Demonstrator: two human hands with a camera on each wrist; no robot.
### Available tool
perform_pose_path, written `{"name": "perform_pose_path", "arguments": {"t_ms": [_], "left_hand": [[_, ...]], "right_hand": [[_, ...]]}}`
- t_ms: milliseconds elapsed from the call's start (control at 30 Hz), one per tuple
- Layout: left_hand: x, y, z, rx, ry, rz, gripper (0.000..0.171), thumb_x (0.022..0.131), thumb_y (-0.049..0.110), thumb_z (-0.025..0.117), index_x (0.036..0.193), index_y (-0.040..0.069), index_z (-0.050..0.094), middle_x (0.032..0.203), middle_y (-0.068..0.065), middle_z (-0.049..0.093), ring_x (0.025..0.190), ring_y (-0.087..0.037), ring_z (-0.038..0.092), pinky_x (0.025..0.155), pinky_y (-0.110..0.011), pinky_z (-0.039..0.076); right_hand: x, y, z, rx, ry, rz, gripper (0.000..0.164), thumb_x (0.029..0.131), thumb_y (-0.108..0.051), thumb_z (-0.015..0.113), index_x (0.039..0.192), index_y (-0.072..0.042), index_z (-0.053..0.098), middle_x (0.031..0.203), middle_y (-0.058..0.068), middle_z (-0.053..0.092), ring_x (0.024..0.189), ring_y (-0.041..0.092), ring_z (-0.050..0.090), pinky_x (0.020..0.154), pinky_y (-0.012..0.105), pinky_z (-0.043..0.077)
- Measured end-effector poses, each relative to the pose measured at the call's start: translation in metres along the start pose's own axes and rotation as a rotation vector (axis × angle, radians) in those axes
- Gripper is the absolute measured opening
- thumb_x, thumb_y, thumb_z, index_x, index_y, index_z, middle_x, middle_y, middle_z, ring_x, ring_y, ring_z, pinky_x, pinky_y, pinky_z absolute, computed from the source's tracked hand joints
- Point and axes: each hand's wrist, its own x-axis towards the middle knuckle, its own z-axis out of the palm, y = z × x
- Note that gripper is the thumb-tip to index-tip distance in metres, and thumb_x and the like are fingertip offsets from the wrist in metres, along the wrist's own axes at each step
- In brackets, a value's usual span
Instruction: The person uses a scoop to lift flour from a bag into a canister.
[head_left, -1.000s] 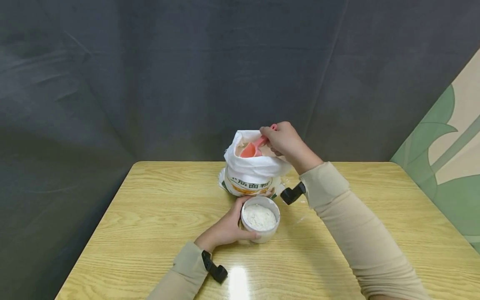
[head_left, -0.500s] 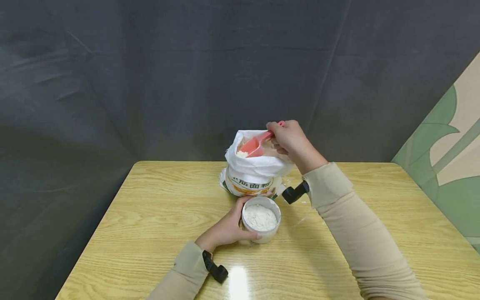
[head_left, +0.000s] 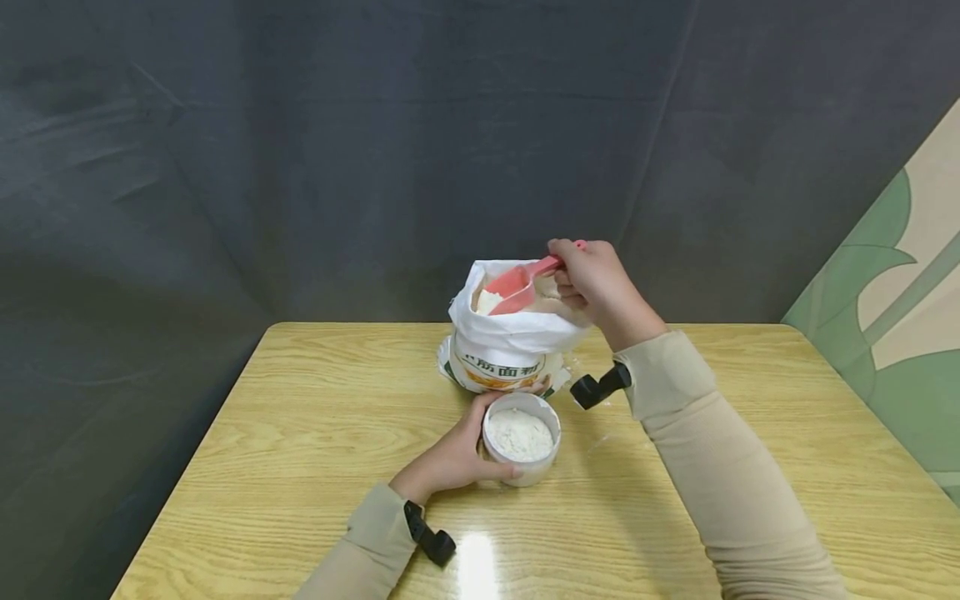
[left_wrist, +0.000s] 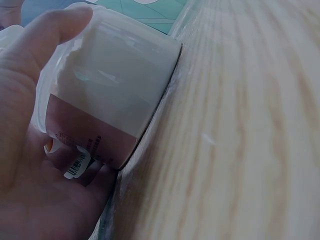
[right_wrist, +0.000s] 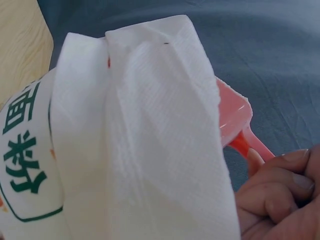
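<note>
My right hand (head_left: 592,279) grips the handle of a pink scoop (head_left: 516,287) over the mouth of a white flour bag (head_left: 517,332). White flour lies at the scoop's front lip. In the right wrist view the folded bag rim hides part of the scoop (right_wrist: 235,112), while the curled fingers (right_wrist: 275,192) show at the lower right. With thumb and fingers curved round its side, my left hand (head_left: 453,454) holds a round clear tub (head_left: 531,475) upright on the table. White flour fills much of the tub, and the left wrist view shows a brownish label on its wall.
The flour bag stands upright just behind the tub, its rim folded outward. A wooden table (head_left: 315,400) lies under everything. Dark cloth (head_left: 465,150) hangs behind and to the left, and a wall with green leaf shapes (head_left: 900,333) is at the right.
My right hand has moved right and slightly up, raising the scoop from deeper in the bag; flour now shows at its lip. The left hand and tub have stayed in place.
</note>
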Motion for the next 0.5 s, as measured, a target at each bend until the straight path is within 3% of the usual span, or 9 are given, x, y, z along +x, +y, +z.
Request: {"name": "perform_pose_path", "arguments": {"t_ms": [300, 500], "left_hand": [[-0.001, -0.001, -0.001, -0.007, 0.002, 0.001, 0.102, 0.075, 0.019, 0.090, 0.153, 0.022, 0.025, 0.152, -0.002, 0.039, 0.141, -0.023, 0.037, 0.117, -0.048, 0.026], [-0.001, -0.002, -0.002, -0.026, 0.004, -0.007, 0.102, 0.075, 0.018, 0.091, 0.154, 0.023, 0.026, 0.152, -0.003, 0.039, 0.141, -0.022, 0.037, 0.117, -0.048, 0.025]], "right_hand": [[-0.008, -0.001, -0.007, 0.067, 0.020, -0.004, 0.041, 0.107, -0.029, 0.051, 0.071, -0.010, 0.061, 0.055, -0.003, 0.039, 0.044, 0.010, 0.028, 0.042, 0.024, 0.024], [-0.012, -0.003, -0.012, 0.093, 0.023, -0.028, 0.044, 0.107, -0.030, 0.051, 0.067, -0.012, 0.055, 0.054, -0.003, 0.037, 0.044, 0.011, 0.027, 0.042, 0.024, 0.023]]}}
